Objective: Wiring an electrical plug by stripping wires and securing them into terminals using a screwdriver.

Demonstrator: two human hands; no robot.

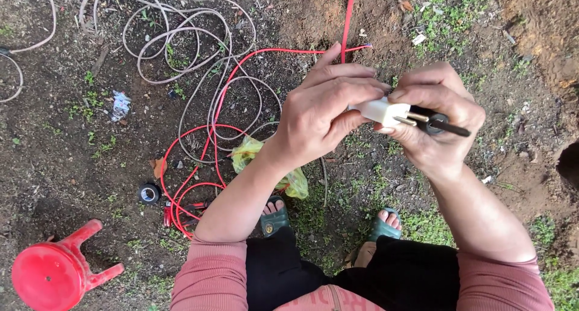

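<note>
Left hand [319,115] pinches a small white plug [381,111], light, rigid and smooth, by its body; right hand [437,115] grips a dark-handled tool [443,125] at its prongs.

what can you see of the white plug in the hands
The white plug looks like smooth plastic, with brass-coloured metal pins pointing right. It lies roughly level above bare soil and grass, pinched between the left hand and right hand. A dark tool in the right hand lies by its pins. Its rear is hidden.
</note>
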